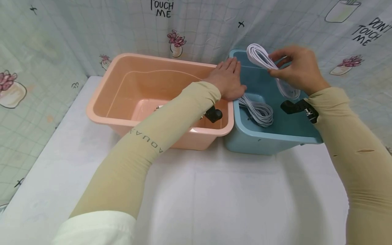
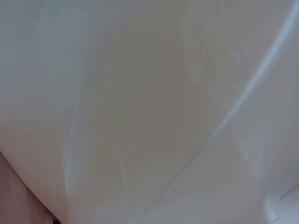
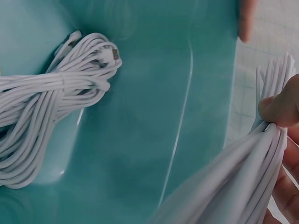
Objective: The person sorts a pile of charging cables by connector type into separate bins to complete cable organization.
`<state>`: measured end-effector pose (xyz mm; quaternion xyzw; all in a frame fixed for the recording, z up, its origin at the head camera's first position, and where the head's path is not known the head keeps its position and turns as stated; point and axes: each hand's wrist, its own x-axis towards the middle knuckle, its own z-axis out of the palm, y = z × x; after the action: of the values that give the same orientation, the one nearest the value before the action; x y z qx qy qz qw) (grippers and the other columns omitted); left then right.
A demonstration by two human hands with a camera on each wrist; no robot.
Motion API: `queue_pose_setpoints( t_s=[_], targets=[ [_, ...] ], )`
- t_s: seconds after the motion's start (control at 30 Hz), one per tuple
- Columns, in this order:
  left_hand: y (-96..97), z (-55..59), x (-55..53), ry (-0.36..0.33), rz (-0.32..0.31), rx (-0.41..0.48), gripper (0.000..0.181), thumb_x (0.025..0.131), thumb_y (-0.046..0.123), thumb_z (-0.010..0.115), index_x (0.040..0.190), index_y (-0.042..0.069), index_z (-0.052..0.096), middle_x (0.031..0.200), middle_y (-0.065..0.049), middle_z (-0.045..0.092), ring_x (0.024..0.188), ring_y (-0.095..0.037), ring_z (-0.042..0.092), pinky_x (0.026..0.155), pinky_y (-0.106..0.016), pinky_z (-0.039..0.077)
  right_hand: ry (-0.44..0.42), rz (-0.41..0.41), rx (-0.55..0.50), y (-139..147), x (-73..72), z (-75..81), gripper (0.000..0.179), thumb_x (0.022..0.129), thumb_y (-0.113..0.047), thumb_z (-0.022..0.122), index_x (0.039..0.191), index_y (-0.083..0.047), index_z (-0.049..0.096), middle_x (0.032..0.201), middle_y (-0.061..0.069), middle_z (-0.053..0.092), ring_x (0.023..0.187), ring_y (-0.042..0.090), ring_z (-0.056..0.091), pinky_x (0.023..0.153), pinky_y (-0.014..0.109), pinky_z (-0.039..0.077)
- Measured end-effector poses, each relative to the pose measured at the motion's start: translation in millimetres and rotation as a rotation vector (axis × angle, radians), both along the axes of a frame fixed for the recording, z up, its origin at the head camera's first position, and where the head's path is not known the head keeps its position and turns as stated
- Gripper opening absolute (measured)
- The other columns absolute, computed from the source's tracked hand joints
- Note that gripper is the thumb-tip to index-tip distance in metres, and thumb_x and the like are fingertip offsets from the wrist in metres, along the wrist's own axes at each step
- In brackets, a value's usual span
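Between thumb and fingers, my right hand (image 1: 298, 68) pinches a coiled white cable (image 1: 285, 87) above the blue bin (image 1: 277, 136). The right wrist view shows the thumb pressed on the middle of this coiled cable (image 3: 247, 172). Lower down, inside the blue bin, lies more coiled white cable (image 1: 260, 113), with a plug end visible in the right wrist view. My left hand (image 1: 226, 80) rests, fingers straight, where the rims of the pink bin (image 1: 162, 121) and blue bin meet. Only a smooth, blurred surface fills the left wrist view.
Both bins stand side by side on a white table (image 1: 196, 190). Close behind them hangs a printed curtain (image 1: 202, 37) with plant drawings and lettering. My left forearm crosses over the pink bin and hides part of its inside.
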<state>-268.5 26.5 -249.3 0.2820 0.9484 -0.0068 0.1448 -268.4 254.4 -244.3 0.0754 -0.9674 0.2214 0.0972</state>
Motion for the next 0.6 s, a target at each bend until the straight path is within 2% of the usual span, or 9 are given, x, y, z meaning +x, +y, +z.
queue_pose_setpoints(
  t_s=[0.17,0.33,0.43,0.53,0.6],
  targets=[
    [1.3,1.7,1.2,-0.004,-0.005,0.0,0.079,0.101,0.051,0.021,0.154,0.008,-0.018,0.163,-0.008,-0.024,0.154,-0.024,-0.02,0.128,-0.039,-0.009,-0.048,-0.012,0.015,2,-1.5,-5.4,0.044,0.087,-0.027,0.072,0.128,-0.013,0.064,0.126,0.013,0.06,0.108,0.028,0.058,0.073,0.023,0.044],
    [1.5,2.0,1.4,0.0,-0.002,-0.005,0.079,0.101,0.051,0.021,0.154,0.007,-0.018,0.163,-0.008,-0.024,0.154,-0.025,-0.019,0.128,-0.04,-0.009,-0.078,-0.006,0.02,3,-3.4,-10.0,0.044,0.088,-0.025,0.07,0.129,-0.011,0.063,0.127,0.015,0.061,0.111,0.032,0.059,0.078,0.037,0.05],
    [1.4,1.7,1.0,-0.003,0.001,-0.01,0.079,0.101,0.052,0.021,0.154,0.007,-0.018,0.163,-0.008,-0.024,0.154,-0.025,-0.02,0.128,-0.04,-0.01,-0.08,0.001,0.019,4,-4.8,-13.4,0.045,0.088,-0.026,0.071,0.129,-0.01,0.063,0.127,0.015,0.062,0.108,0.03,0.059,0.077,0.029,0.048],
    [1.0,1.4,0.2,-0.004,-0.001,-0.015,0.079,0.101,0.052,0.02,0.153,0.007,-0.019,0.163,-0.008,-0.025,0.153,-0.024,-0.02,0.128,-0.04,-0.01,-0.076,-0.003,0.008,5,-6.2,-17.1,0.047,0.086,-0.032,0.073,0.128,-0.011,0.064,0.127,0.015,0.065,0.1,0.017,0.059,0.07,0.015,0.043],
    [0.9,0.6,0.0,0.0,0.001,-0.016,0.079,0.101,0.052,0.02,0.153,0.007,-0.019,0.163,-0.009,-0.024,0.154,-0.024,-0.02,0.128,-0.04,-0.009,-0.074,0.007,0.001,5,-7.3,-19.9,0.049,0.085,-0.035,0.074,0.127,-0.011,0.065,0.125,0.016,0.066,0.093,0.007,0.057,0.066,0.01,0.039]
  ],
)
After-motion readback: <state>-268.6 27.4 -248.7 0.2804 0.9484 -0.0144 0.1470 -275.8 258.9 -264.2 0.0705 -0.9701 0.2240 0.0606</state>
